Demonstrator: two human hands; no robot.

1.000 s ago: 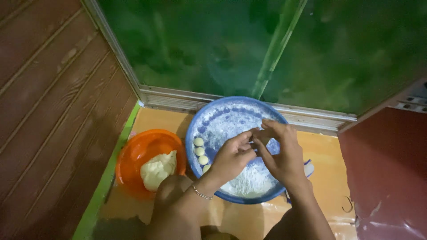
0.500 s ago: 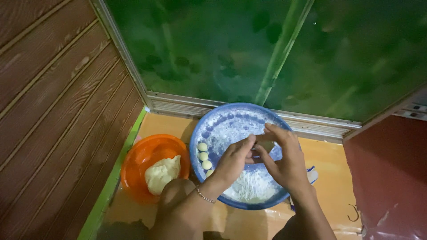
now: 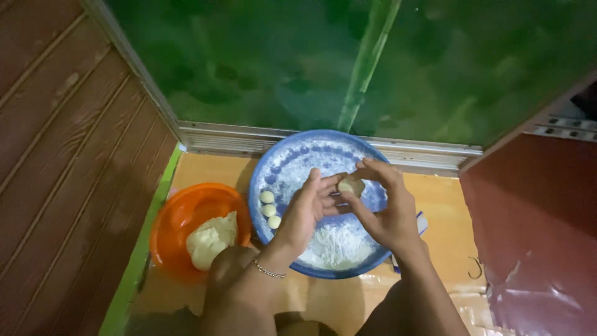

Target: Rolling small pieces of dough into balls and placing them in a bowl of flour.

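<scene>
Far left: orange bowl [image 3: 198, 225] on the yellow surface [image 3: 448, 205], lump of pale dough [image 3: 211, 239] inside. Just right of it, a blue floured tray [image 3: 291, 163] with three small dough balls [image 3: 268, 209] lined along its left edge and a flour heap at its front. Above the tray, left hand [image 3: 306, 211] half-open, fingers bracing a small dough piece [image 3: 352, 186]; right hand [image 3: 385, 210] pinches that piece at the fingertips. Risk: the pinch is light, so the dough piece could slip into the flour heap.
</scene>
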